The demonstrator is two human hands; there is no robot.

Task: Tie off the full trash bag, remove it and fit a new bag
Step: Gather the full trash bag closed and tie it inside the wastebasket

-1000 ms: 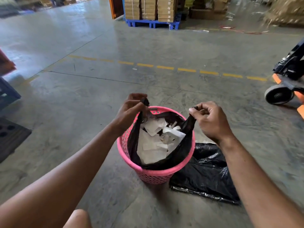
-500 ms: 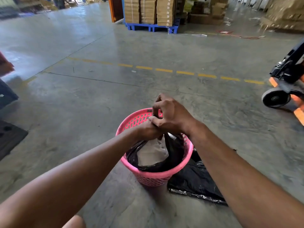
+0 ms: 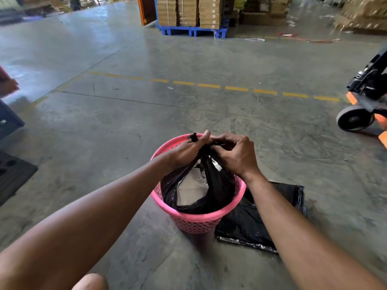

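A pink perforated plastic bin [image 3: 199, 221] stands on the concrete floor in front of me. A black trash bag [image 3: 217, 191] sits inside it, with white paper waste [image 3: 190, 189] showing through the gap at its mouth. My left hand [image 3: 186, 150] and my right hand [image 3: 236, 154] meet above the far side of the bin, each pinching a gathered flap of the bag's top. A short black end of the bag sticks up past my left fingers. A flat, folded black bag [image 3: 257, 222] lies on the floor against the bin's right side.
A pallet jack wheel [image 3: 355, 120] and orange fork stand at the right. Dark pallets [image 3: 12, 174] lie at the left edge. Stacked cartons on a blue pallet [image 3: 192, 31] stand far ahead, beyond a dashed yellow floor line [image 3: 236, 88]. My knee [image 3: 90, 281] shows at the bottom.
A second ago my hands held the bag's flaps apart over the bin's sides. They came together above the bin, and the bag's mouth is now gathered between them.
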